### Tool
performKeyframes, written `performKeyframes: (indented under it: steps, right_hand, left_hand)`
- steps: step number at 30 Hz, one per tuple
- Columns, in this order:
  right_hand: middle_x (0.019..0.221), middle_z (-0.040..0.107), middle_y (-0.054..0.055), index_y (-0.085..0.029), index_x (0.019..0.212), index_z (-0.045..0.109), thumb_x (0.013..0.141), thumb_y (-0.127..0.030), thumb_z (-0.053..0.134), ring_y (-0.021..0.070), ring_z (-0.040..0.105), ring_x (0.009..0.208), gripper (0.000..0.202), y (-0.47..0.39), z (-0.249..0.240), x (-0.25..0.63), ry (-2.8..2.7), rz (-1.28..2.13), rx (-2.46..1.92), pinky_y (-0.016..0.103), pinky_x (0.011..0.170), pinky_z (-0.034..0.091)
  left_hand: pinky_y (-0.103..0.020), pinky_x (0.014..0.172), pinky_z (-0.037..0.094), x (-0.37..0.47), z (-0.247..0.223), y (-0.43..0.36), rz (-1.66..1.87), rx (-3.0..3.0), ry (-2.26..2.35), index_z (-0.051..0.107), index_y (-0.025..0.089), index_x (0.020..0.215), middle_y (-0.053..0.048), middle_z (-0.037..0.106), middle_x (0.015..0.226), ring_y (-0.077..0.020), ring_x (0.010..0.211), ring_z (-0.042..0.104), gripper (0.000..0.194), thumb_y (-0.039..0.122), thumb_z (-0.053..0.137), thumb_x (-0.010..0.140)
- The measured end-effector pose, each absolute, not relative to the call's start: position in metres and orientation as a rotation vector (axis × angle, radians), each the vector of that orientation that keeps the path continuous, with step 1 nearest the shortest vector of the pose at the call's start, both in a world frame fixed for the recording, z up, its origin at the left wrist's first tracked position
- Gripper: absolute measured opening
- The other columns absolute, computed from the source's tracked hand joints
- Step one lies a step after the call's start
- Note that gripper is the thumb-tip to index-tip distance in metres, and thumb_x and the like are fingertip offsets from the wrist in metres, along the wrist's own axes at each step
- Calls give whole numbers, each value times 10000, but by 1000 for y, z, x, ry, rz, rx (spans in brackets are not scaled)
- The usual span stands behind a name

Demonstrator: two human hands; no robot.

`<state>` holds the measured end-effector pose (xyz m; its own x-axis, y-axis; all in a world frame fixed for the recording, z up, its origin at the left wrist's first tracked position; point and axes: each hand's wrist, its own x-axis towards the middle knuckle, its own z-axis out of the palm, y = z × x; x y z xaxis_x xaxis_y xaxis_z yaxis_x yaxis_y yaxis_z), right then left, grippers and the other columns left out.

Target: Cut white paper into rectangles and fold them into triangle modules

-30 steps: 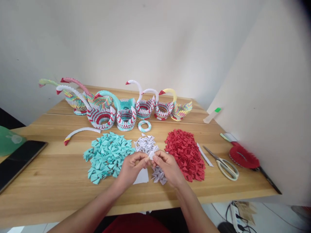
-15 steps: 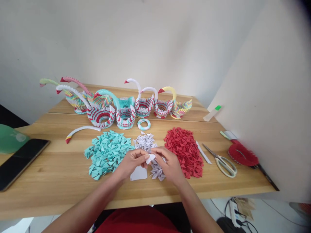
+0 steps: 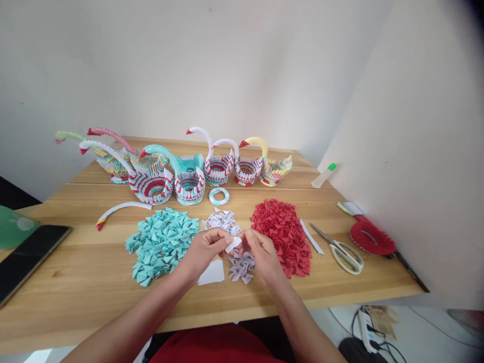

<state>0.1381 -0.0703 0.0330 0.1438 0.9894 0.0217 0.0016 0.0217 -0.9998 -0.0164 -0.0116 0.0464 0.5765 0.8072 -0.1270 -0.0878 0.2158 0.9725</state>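
A small folded piece of white paper [image 3: 233, 245] is between my hands, above the loose white pieces. My left hand [image 3: 206, 249] pinches it between thumb and fingers. At its right edge, my right hand [image 3: 262, 252] has its fingers curled and closed against the paper; the fingertips are partly hidden. Below lie a stack of flat white paper slips [image 3: 212, 273] and a pile of folded white-grey paper triangles [image 3: 242, 267]. A heap of turquoise triangles [image 3: 164, 242] lies left of my hands, and a heap of red ones [image 3: 282, 234] to the right.
Several folded-paper swans [image 3: 190, 187] stand along the back. A paper ring [image 3: 219, 196] and a loose swan neck [image 3: 123, 205] lie before them. Scissors [image 3: 342, 252], a white paper strip [image 3: 312, 237] and a red round brush-like item [image 3: 372, 238] are right; a phone [image 3: 32, 259] lies left.
My right hand's fingers have shifted slightly off the top of the white paper piece to its right edge. My left hand keeps its pinch. The whole view has shifted a little.
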Motion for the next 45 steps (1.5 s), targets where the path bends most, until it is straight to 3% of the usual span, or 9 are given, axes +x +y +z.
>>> performKeyframes:
  steps: [4, 10, 18, 24, 29, 32, 35, 45]
  right_hand:
    - [660, 574, 8, -187, 760, 593, 859, -523, 578, 137, 517, 580, 351, -71, 27, 137, -909, 1290, -1099, 255, 562, 444]
    - [643, 560, -1, -188, 735, 597, 747, -567, 686, 128, 502, 562, 390, -71, 25, 136, -852, 1316, -1119, 248, 540, 446]
    - [614, 579, -18, -181, 777, 609, 780, -462, 693, 122, 518, 546, 292, -69, 20, 140, -933, 1256, -1188, 241, 543, 427]
    - [639, 577, -15, -181, 730, 597, 863, -373, 609, 129, 527, 595, 234, -72, 26, 140, -1226, 917, -1371, 241, 573, 419]
    - [824, 678, 27, -215, 915, 656, 896, -256, 579, 174, 626, 753, 90, -75, 32, 151, -1476, 624, -1338, 288, 690, 484]
    - [905, 693, 50, -235, 954, 670, 894, -149, 575, 194, 628, 862, 141, -74, 36, 156, -1699, 288, -1221, 335, 791, 490]
    - [909, 690, 59, -239, 1010, 666, 895, -84, 549, 195, 619, 862, 226, -71, 38, 158, -1869, 91, -1093, 344, 757, 498]
    - [829, 674, 51, -213, 926, 666, 901, -93, 559, 191, 575, 839, 163, -66, 41, 166, -2049, -104, -987, 341, 749, 512]
  left_hand:
    - [-231, 566, 456, -14, 50, -13, 714, 1155, 701, 630, 142, 665, -14, 638, 621, -114, 556, 544, 290, 411, 709, 740]
    - [-238, 560, 463, -11, 50, -14, 720, 1165, 729, 621, 147, 648, -11, 629, 609, -120, 550, 554, 296, 417, 707, 732]
    - [-240, 554, 458, -7, 48, -15, 761, 1210, 791, 616, 152, 642, 6, 610, 589, -119, 538, 551, 252, 378, 684, 731]
    - [-226, 555, 437, -9, 42, -11, 783, 1236, 816, 611, 147, 658, 17, 579, 573, -108, 537, 525, 258, 376, 684, 749]
    - [-221, 556, 437, -17, 41, -5, 667, 1117, 680, 602, 145, 654, 2, 603, 589, -105, 541, 522, 291, 396, 678, 780]
    - [-206, 522, 412, -18, 38, -4, 638, 1034, 631, 604, 142, 660, 3, 594, 575, -97, 524, 509, 273, 371, 693, 778]
    - [-196, 488, 391, -17, 38, -5, 609, 962, 615, 609, 138, 666, 11, 577, 537, -88, 488, 485, 265, 364, 712, 760]
    - [-199, 459, 377, -18, 40, -5, 538, 1127, 681, 603, 139, 688, 30, 554, 511, -83, 438, 470, 306, 419, 724, 712]
